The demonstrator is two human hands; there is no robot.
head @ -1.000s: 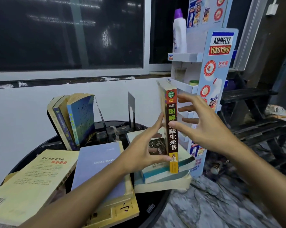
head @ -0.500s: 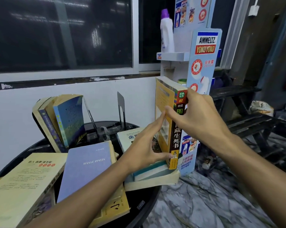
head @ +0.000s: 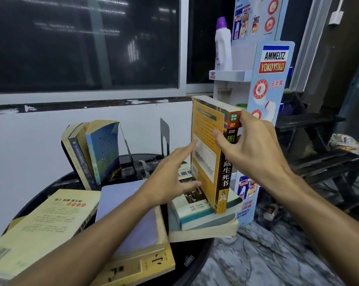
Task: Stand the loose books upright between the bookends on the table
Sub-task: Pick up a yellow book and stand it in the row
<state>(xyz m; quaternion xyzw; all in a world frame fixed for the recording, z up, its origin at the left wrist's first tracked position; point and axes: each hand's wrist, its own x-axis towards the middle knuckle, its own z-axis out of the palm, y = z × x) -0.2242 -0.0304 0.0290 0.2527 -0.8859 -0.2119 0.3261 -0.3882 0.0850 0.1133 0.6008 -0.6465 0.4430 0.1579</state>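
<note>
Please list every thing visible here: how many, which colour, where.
orange book: one, orange, upright on the flat stack
flat stack: about three books, white-teal, table's right
leaning books: three, blue-cream, back left
bookend: one clear, black, back centre
lavender book: one, lavender, centre, on yellow book
yellow book: one, yellow, front
cream book: one, cream, front left
table: one, black, underneath
bottle: one, white, on display stand
display stand: one, pale blue, right
left hand: one, flat against orange book
right hand: one, gripping its spine
</note>
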